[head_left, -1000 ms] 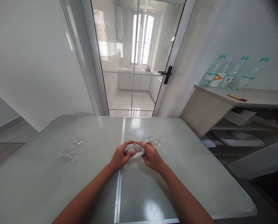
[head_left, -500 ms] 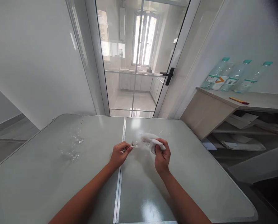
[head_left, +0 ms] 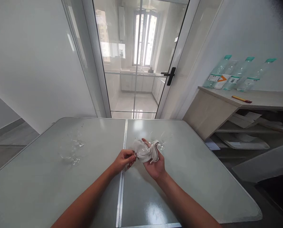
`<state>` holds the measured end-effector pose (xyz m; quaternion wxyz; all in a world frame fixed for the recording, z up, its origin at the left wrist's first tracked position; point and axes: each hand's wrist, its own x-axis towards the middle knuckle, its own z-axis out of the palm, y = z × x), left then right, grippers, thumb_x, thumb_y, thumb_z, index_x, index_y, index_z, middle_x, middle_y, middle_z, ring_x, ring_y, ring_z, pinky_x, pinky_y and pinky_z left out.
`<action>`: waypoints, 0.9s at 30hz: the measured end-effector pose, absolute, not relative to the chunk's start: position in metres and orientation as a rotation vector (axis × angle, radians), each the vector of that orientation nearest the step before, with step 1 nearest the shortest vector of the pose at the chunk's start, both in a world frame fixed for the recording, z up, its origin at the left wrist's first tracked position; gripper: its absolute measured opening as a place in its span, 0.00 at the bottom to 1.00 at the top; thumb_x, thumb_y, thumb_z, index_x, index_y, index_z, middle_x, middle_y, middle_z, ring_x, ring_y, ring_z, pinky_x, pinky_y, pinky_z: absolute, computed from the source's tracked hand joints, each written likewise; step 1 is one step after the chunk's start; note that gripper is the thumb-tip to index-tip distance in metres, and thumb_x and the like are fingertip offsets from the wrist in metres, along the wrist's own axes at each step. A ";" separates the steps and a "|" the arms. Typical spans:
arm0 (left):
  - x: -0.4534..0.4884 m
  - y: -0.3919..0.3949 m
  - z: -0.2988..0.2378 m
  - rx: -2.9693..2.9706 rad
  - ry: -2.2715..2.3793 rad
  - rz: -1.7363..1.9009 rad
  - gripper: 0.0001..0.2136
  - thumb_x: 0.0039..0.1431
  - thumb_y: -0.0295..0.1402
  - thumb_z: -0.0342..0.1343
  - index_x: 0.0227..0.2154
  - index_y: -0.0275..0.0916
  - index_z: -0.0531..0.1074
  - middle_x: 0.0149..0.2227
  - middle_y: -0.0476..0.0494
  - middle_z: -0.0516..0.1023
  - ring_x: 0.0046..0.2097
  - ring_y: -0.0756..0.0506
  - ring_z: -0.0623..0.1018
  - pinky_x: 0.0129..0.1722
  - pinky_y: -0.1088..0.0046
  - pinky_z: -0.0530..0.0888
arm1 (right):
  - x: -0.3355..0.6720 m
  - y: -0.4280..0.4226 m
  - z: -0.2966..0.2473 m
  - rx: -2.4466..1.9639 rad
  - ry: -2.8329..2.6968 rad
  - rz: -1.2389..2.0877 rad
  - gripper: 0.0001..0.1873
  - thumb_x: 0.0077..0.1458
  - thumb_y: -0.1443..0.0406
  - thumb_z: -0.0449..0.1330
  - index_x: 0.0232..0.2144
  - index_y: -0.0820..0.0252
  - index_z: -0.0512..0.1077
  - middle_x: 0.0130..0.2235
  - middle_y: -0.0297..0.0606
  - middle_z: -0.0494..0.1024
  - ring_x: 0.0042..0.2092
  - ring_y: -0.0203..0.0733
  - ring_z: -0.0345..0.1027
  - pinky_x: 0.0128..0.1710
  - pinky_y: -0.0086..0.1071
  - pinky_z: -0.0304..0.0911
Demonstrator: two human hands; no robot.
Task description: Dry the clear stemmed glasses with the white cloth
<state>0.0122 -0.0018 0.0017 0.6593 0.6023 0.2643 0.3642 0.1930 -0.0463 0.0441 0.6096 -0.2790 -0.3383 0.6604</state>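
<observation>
My left hand [head_left: 124,161] is closed in a pinch on the stem end of a clear stemmed glass [head_left: 143,151], held tilted on its side above the table. Around the glass bowl lies a crumpled white cloth [head_left: 154,152]. Cupped under the bowl, palm up, my right hand [head_left: 155,166] has its fingers curled about the cloth. Just behind that hand, another clear glass [head_left: 161,146] stands on the table, partly hidden. Two more stemmed glasses, a nearer one [head_left: 76,161] and a farther one [head_left: 79,143], stand at the left.
The pale grey-green table [head_left: 96,196] has a metal seam [head_left: 120,193] down its middle. Beyond it is a glass door [head_left: 134,82] with a black handle [head_left: 171,76]. At the right, a wooden shelf unit [head_left: 217,110] bears several plastic bottles [head_left: 236,76] and a yellow-red stick-like item [head_left: 241,99].
My right hand has moved left and turned palm up, bringing the cloth around the glass bowl. My left hand keeps its pinch on the stem. The glass behind is now more visible.
</observation>
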 end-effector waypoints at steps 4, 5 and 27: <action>0.010 -0.003 0.004 1.244 0.549 0.655 0.22 0.54 0.51 0.65 0.23 0.34 0.70 0.20 0.51 0.67 0.17 0.55 0.64 0.14 0.80 0.61 | 0.196 -0.043 0.042 -0.604 -0.777 1.585 0.29 0.66 0.45 0.46 0.48 0.55 0.77 0.57 0.45 0.76 0.58 0.56 0.69 0.52 0.49 0.69; 0.009 -0.003 0.004 1.222 0.535 0.615 0.22 0.54 0.50 0.66 0.23 0.34 0.70 0.19 0.52 0.67 0.16 0.55 0.64 0.14 0.80 0.61 | 0.199 -0.042 0.042 -0.600 -0.791 1.582 0.27 0.65 0.46 0.47 0.45 0.56 0.78 0.56 0.45 0.77 0.58 0.56 0.69 0.51 0.49 0.69; 0.020 0.000 0.000 1.178 0.697 1.066 0.18 0.57 0.45 0.64 0.24 0.34 0.72 0.22 0.51 0.64 0.22 0.53 0.64 0.16 0.78 0.67 | 0.193 -0.051 0.025 -0.915 -1.521 0.469 0.31 0.69 0.67 0.47 0.71 0.44 0.50 0.74 0.34 0.47 0.74 0.49 0.37 0.71 0.54 0.41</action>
